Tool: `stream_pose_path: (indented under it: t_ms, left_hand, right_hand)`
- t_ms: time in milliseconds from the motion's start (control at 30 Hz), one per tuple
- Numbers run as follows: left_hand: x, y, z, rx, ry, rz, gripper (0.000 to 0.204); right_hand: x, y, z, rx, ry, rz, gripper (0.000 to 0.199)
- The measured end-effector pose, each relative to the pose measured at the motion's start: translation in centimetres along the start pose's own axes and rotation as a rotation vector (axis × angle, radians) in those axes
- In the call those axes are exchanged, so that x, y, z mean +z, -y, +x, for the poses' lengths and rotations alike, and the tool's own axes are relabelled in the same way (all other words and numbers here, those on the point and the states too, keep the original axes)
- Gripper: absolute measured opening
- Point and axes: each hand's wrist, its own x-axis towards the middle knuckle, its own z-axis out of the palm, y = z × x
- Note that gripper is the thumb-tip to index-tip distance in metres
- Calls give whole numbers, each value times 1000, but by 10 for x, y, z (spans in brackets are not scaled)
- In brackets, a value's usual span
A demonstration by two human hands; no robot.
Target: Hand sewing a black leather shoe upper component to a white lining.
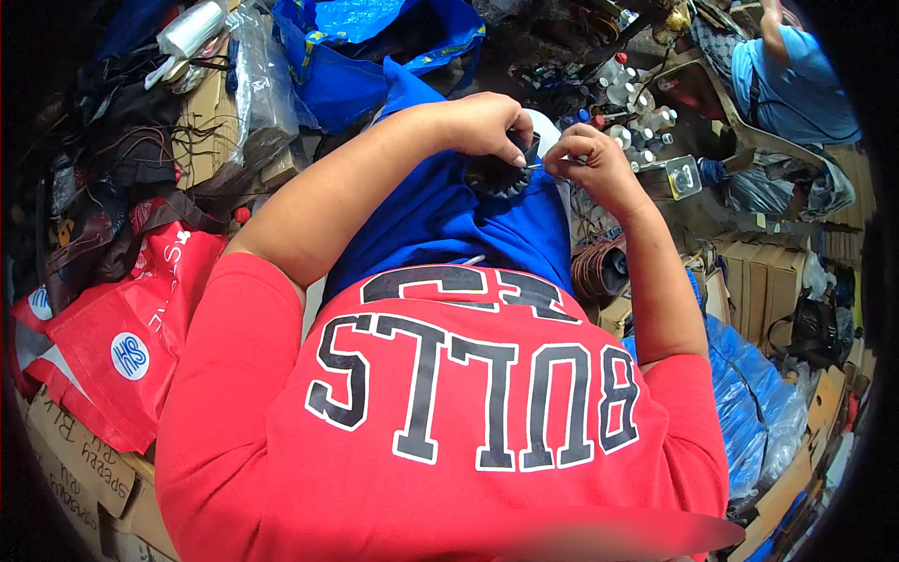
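On my lap, over blue shorts (412,225), lies a black object with a ridged edge (506,187), which looks like a shoe; much of it is hidden by my hands. My left hand (489,126) is closed at its upper side, thumb and fingers pinching its dark edge. Close beside it, my right hand (590,161) is closed too, its thumb and forefinger pinching a thin pale strand (536,167) that reaches toward the left thumb. Just beyond the fingers shows a rounded white surface (541,129); its kind cannot be told.
Ahead sits a large blue bag (375,47). Several small bottles (641,126) and a clear container (682,178) stand at front right. A red bag (122,328) lies on the left, cardboard boxes (763,286) and blue plastic sheeting (749,393) on the right. Another person's blue-clothed body (796,89) shows far right.
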Motion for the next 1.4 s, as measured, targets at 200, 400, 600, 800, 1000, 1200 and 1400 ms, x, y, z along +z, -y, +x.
stream_pose_path:
  t_ms: [200, 400, 600, 800, 1000, 1200, 1400]
  left_hand:
    - [4, 6, 3, -48, 85, -283, 27]
    - [6, 16, -4, -28, 171, -436, 32]
    - [11, 20, -2, 17, 248, -474, 34]
    - [9, 14, 0, 27, 277, -305, 38]
    - [9, 13, 4, 88, 98, -136, 47]
    - [24, 15, -8, 188, -528, 97, 33]
    - [35, 15, -42, 91, -400, 52, 27]
  right_hand:
    - [19, -9, -5, 23, -4, 170, 14]
    - [40, -4, -26, -40, -231, 144, 18]
    - [42, 14, -37, -46, -264, -48, 19]
    - [27, 50, -25, -121, -61, -647, 14]
    - [26, 63, 3, -114, 173, -886, 11]
    - [24, 15, -3, 183, 72, 69, 13]
    - [26, -6, -26, 222, -6, 246, 23]
